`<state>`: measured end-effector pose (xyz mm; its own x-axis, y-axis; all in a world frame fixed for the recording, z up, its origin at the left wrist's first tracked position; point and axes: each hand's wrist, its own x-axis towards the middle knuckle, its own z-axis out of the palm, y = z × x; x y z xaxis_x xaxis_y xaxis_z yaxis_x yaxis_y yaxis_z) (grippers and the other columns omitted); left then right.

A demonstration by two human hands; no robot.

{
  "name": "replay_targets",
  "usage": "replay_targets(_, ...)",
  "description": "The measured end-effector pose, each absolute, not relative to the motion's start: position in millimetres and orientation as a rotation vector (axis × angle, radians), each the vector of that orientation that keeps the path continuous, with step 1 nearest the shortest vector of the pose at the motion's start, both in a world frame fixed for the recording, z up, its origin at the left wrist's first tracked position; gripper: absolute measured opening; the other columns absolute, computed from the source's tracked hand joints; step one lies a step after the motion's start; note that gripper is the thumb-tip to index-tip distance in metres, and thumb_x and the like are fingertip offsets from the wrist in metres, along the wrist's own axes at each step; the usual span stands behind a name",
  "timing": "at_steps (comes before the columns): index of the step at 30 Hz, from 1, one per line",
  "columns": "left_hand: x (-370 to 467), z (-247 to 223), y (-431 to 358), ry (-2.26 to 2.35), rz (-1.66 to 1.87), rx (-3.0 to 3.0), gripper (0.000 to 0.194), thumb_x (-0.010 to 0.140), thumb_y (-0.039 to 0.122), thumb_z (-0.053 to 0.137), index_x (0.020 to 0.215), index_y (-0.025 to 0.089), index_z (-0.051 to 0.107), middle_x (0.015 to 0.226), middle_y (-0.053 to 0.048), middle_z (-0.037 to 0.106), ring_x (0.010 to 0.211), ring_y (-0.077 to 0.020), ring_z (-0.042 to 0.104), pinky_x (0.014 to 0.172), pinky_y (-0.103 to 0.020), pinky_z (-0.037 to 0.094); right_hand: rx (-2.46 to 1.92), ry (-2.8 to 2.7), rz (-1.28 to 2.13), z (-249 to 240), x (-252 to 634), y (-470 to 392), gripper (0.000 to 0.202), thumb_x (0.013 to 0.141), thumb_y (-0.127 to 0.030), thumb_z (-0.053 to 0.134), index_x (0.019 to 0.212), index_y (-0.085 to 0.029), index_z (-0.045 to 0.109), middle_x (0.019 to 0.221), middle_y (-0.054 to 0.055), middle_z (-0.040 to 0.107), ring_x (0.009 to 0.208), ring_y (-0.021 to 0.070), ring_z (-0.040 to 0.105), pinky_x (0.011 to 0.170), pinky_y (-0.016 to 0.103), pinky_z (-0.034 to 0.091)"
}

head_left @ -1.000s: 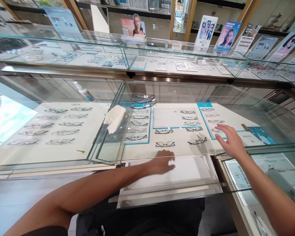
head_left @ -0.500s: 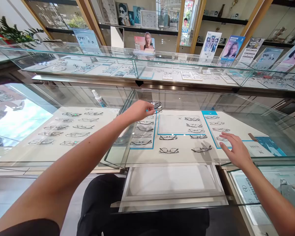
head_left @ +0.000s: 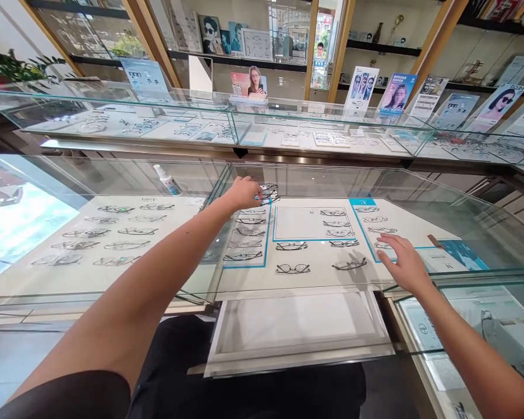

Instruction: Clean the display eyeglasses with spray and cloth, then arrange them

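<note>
My left hand (head_left: 244, 192) reaches to the far side of the display case. Its curled fingers are closed at a pair of dark-rimmed eyeglasses (head_left: 269, 188); the fingertips are partly hidden. Below that hand, several eyeglasses (head_left: 250, 231) lie in a column on a blue-edged panel. My right hand (head_left: 404, 263) is open with fingers apart, over the right column of frames and holding nothing. Closer to me, round black eyeglasses (head_left: 293, 269) and another dark pair (head_left: 350, 265) rest on the white surface.
Glass walls (head_left: 225, 233) divide the case. To the left are more rows of eyeglasses (head_left: 128, 231) and a white spray bottle (head_left: 167, 180). A pulled-out white drawer (head_left: 297, 329) sits before my lap. Behind stands another glass counter (head_left: 157, 105) with advertising cards.
The view has shifted, so the case appears slightly further left. My left hand's fingers look more curled at the far eyeglasses. My right hand keeps its place over the right column.
</note>
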<state>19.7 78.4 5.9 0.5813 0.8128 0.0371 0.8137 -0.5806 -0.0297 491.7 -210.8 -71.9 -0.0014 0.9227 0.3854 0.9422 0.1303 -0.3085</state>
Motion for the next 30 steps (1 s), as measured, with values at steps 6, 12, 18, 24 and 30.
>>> replay_targets(6,22.6,12.6,56.1,-1.392,-0.082,-2.760,0.025,0.082,0.041,0.064,0.087,0.019,0.075,0.096,-0.015,0.078,0.112,-0.0368,0.062,0.097,-0.047,0.041,-1.773,-1.922,-0.064,-72.9,491.9,-210.0,0.035,0.104,-0.041,0.056,0.133,-0.025,0.069,0.143,0.013,0.072,0.136,0.0369,0.063,0.115,0.060,0.051)
replay_targets(12,22.6,43.3,-14.8,-1.199,-0.284,-3.001,0.013,0.084,0.032,0.065,0.080,0.022,0.072,0.097,-0.007,0.080,0.106,-0.0301,0.063,0.100,-0.045,0.041,-1.772,-1.931,-0.068,-70.5,489.4,-210.8,0.034,0.105,-0.039,0.056,0.133,-0.025,0.069,0.143,0.013,0.071,0.135,0.0367,0.063,0.114,0.060,0.052)
replay_targets(18,21.9,73.2,-122.4,-1.031,-0.255,-3.479,0.007,0.083,0.024,0.070,0.077,0.028,0.072,0.091,0.000,0.078,0.097,-0.0235,0.067,0.097,-0.037,0.048,-1.796,-1.923,-0.067,-64.3,486.0,-212.6,0.035,0.105,-0.039,0.055,0.133,-0.025,0.070,0.142,0.013,0.072,0.135,0.0364,0.063,0.114,0.058,0.052)
replay_targets(24,22.2,44.7,-191.5,-1.282,0.223,-3.663,0.015,0.076,0.014,0.069,0.080,0.028,0.071,0.091,0.001,0.077,0.087,-0.0206,0.070,0.074,-0.031,0.050,-1.814,-1.912,-0.037,-61.7,486.1,-213.6,0.036,0.104,-0.039,0.056,0.135,-0.025,0.070,0.143,0.013,0.071,0.134,0.0375,0.063,0.113,0.059,0.052)
replay_targets(30,26.2,-17.0,-216.4,-1.194,0.438,-3.595,0.014,0.082,0.014,0.064,0.085,0.026,0.072,0.097,0.000,0.079,0.094,-0.0232,0.075,0.081,-0.033,0.050,-1.823,-1.910,-0.043,-61.8,487.2,-213.4,0.035,0.104,-0.038,0.057,0.133,-0.024,0.069,0.145,0.013,0.071,0.135,0.0370,0.062,0.114,0.058,0.051)
